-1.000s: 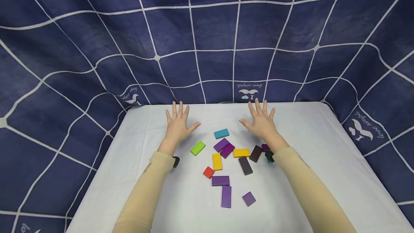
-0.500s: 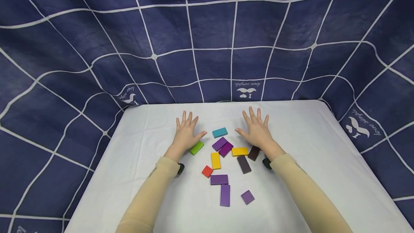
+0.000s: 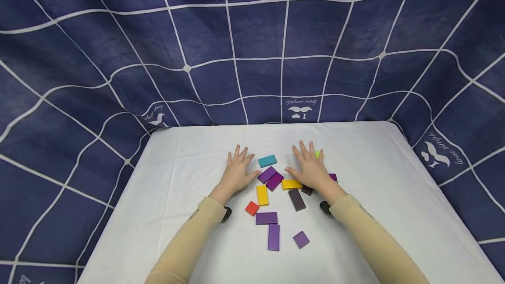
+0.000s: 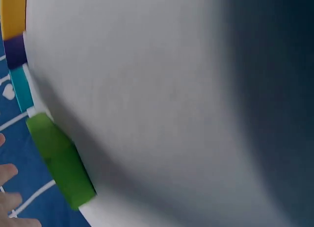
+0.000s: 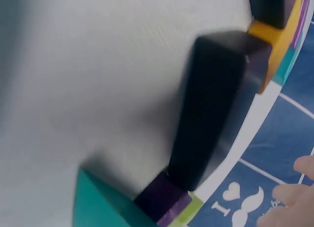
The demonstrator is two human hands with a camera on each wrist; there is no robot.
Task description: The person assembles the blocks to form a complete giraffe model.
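My left hand [image 3: 235, 174] is over the left side of a loose group of coloured blocks, fingers spread, holding nothing. The green block [image 4: 64, 161] below it is hidden in the head view but shows in the left wrist view. Close to its thumb lie a violet block [image 3: 267, 174] and a teal block [image 3: 267, 161]. My right hand [image 3: 311, 172], fingers also spread, holds nothing and partly covers a dark brown block [image 3: 307, 190]. A yellow block [image 3: 292, 184] sits by its thumb. A lime piece [image 3: 317, 154] shows between its fingers, and a purple block [image 3: 333, 177] peeks out beside the wrist.
Nearer the front of the white table [image 3: 221, 257] lie another yellow block [image 3: 262, 195], a red block [image 3: 252, 208], a dark block [image 3: 296, 200], a small purple block [image 3: 301, 239] and two long purple blocks [image 3: 274, 237]. A blue checked curtain [image 3: 260, 78] surrounds the table.
Both hands have drawn back from the far edge and inward toward the blocks. The left hand now covers the green block; the right hand covers most of the brown one.
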